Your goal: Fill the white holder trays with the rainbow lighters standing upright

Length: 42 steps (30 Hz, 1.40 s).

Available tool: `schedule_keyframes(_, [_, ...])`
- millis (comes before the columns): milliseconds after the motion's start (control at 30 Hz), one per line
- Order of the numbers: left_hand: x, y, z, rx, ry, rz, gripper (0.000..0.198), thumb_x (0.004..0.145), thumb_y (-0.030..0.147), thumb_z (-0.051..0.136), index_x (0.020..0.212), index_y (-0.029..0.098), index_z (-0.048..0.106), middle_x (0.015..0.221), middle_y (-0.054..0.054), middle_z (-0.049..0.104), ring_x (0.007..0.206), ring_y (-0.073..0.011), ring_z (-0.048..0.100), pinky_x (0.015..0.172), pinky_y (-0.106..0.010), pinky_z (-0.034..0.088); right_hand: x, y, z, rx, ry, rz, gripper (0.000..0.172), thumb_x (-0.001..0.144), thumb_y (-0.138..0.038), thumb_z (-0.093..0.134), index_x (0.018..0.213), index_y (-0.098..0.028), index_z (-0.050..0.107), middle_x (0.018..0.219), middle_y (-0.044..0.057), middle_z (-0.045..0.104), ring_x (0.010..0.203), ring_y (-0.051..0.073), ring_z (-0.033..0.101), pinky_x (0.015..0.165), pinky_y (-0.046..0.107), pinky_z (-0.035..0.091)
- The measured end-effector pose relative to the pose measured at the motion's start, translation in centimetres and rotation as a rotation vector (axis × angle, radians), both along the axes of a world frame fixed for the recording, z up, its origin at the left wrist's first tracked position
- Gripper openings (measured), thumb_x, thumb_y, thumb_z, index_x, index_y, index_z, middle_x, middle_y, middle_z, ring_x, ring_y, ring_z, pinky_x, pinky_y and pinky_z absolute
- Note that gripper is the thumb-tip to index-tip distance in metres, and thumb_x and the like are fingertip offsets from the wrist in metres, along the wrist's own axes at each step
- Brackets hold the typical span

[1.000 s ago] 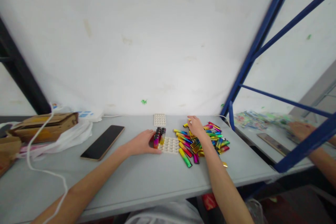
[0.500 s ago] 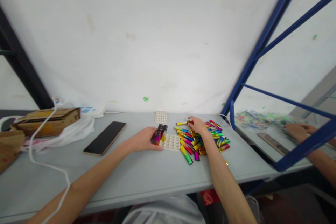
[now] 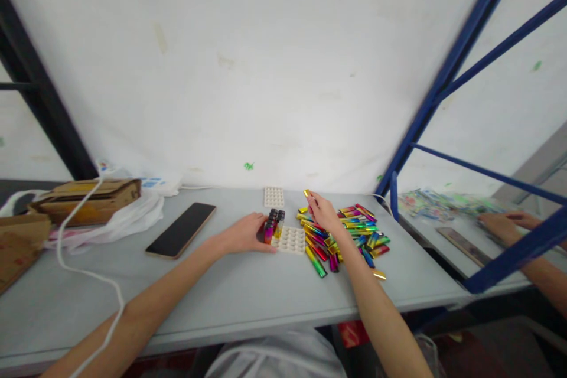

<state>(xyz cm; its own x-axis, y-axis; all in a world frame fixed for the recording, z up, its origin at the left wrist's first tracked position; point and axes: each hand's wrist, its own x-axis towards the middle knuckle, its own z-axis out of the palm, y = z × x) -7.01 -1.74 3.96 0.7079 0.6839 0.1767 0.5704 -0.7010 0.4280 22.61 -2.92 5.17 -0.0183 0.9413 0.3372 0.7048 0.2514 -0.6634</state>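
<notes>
My left hand (image 3: 245, 234) is curled around the left end of a white tray with rows of holes (image 3: 292, 240). Its thumb lies along the tray's front edge, and the fingers reach behind several upright lighters (image 3: 273, 225) with black tops and shiny purple and yellow bodies. My right hand (image 3: 322, 210) pinches a gold lighter (image 3: 306, 194), raised above the back of a loose pile of shiny multicoloured lighters (image 3: 354, 233). That pile lies right of the tray, partly covered by my right hand and forearm.
A second white holed tray (image 3: 273, 196) lies by the wall. To the left are a black phone (image 3: 181, 230), a cardboard box (image 3: 93, 201), plastic bags and a white cable (image 3: 88, 273). Blue metal bars (image 3: 419, 124) rise at the right, with another person's hands (image 3: 505, 224) beyond.
My right hand has lifted the gold lighter off the back of the pile and moved it left, tilting it up. My left hand stays at the tray.
</notes>
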Motion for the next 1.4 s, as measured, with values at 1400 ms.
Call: schedule_keyframes(1400, [0.0, 0.2, -0.3, 0.007, 0.005, -0.015, 0.066, 0.073, 0.075, 0.083, 0.108, 0.021, 0.071, 0.112, -0.011, 0.077, 0.107, -0.0367, 0.072, 0.098, -0.043, 0.054, -6.2, -1.7, -1.4, 0.058, 0.294, -0.01, 0.047, 0.099, -0.064, 0.047, 0.072, -0.025, 0.047, 0.062, -0.003, 0.049, 0.061, 0.016, 0.047, 0.057, 0.028, 0.036])
